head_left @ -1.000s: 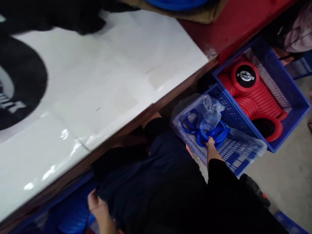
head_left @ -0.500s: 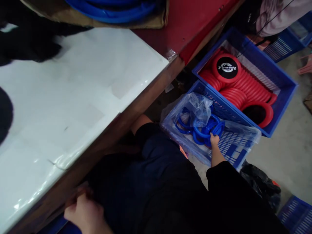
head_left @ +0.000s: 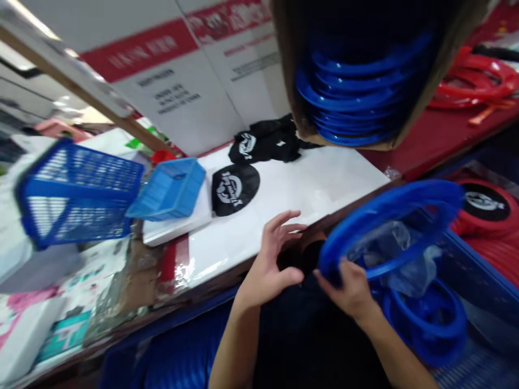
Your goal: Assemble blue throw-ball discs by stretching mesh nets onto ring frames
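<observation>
A blue ring [head_left: 391,197] is held up at the right by my right hand [head_left: 352,289], whose fingers close on its near left edge. The ring is tilted and slightly blurred. My left hand [head_left: 273,259] is to its left with fingers apart and curved, empty, just in front of the white tabletop [head_left: 279,194]. On that tabletop lie a black round cloth piece [head_left: 234,189] with a white print and a heap of black cloth [head_left: 267,143]. Below the held ring, more blue rings [head_left: 430,319] and clear plastic lie in a blue crate.
A cardboard box [head_left: 292,102] of stacked blue rings [head_left: 352,102] stands at the table's back. Red rings with a black disc [head_left: 484,201] fill a crate at right. A light blue tray [head_left: 170,189] and blue basket [head_left: 81,189] sit at left.
The view has swung up and left. My right hand has lifted a blue ring out of the crate. My left hand has come up in front of the table, its fingers now spread.
</observation>
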`<state>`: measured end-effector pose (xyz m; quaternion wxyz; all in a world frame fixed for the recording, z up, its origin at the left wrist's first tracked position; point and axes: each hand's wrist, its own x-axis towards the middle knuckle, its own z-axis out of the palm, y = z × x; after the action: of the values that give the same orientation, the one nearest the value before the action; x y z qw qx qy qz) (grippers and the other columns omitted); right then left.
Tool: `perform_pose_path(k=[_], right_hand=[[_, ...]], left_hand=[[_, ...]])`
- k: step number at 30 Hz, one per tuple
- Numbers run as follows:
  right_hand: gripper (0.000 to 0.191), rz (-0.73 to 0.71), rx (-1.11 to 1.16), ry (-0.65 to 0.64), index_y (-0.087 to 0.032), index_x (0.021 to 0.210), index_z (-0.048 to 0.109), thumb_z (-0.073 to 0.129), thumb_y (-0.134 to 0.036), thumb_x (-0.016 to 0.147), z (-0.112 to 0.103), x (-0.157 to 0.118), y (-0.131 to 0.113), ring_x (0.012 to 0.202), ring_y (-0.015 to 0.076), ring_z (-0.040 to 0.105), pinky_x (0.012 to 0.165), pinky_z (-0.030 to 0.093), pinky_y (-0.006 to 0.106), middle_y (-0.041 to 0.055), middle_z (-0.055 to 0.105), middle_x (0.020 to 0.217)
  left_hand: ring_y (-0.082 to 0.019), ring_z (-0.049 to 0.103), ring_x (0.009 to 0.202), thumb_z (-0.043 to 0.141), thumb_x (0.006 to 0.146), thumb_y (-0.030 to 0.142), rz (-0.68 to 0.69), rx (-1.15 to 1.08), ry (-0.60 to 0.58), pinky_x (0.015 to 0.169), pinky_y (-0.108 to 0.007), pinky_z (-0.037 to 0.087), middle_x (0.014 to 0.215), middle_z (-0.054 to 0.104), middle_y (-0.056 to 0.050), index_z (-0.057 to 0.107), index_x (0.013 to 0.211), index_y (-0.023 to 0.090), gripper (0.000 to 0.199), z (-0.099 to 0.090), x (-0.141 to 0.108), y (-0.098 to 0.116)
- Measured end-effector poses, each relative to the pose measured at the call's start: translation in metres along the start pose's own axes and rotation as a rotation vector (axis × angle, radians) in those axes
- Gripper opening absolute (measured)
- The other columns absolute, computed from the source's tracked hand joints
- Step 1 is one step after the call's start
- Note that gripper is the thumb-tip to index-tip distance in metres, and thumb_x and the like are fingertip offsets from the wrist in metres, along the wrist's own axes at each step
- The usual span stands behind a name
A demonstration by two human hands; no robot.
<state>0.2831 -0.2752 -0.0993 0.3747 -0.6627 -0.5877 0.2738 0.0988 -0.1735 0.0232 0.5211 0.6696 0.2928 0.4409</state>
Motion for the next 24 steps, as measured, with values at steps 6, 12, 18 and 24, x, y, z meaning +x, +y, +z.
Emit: perform_pose_path(k=[6,12,18,24], right_hand=[[0.072,-0.631,-0.328,-0.333,-0.001,0.152,0.053,0.061,-0.053,0.103,0.031,0.038,-0.091,0.088,0.0334,0.079,0.074,0.064,0.042,0.0196,0.081,0.103],[0.032,-0.690,-0.189,-0.476,-0.021,0.125,0.076,0.060,-0.041,0.107,-0.028,0.132,-0.147,0.092,0.0231,0.078,0.085,0.057,0.033,0.0078,0.083,0.104],[0.021,-0.535,-0.361,-0.440,-0.023,0.114,0.079,0.062,-0.029,0.102,0.004,0.321,-0.168,0.090,0.0212,0.074,0.081,0.051,0.030,0.0051,0.082,0.099],[0.006,-0.629,-0.326,-0.379,-0.023,0.093,0.073,0.069,-0.027,0.096,0.074,0.385,-0.134,0.082,0.0174,0.066,0.080,0.051,0.027,0.0011,0.072,0.091]], left_hand=[[-0.010,0.061,0.055,0.067,0.097,0.049,-0.256,0.380,0.018,0.055,-0.027,0.054,0.116,0.071,-0.007,0.059,0.138,0.024,0.049,-0.070,0.062,-0.009],[-0.028,0.074,0.103,0.064,0.095,0.046,-0.291,0.663,-0.336,0.095,-0.041,0.059,0.126,0.073,-0.011,0.060,0.143,0.020,0.054,-0.160,0.123,-0.052],[-0.029,0.070,0.112,0.050,0.106,0.036,-0.071,1.015,-0.290,0.099,-0.042,0.056,0.129,0.069,-0.015,0.063,0.145,0.019,0.044,-0.156,0.114,-0.075],[-0.028,0.068,0.105,0.057,0.105,0.026,0.194,1.231,-0.330,0.094,-0.040,0.054,0.111,0.073,-0.013,0.076,0.111,0.018,0.021,-0.160,0.094,-0.075]])
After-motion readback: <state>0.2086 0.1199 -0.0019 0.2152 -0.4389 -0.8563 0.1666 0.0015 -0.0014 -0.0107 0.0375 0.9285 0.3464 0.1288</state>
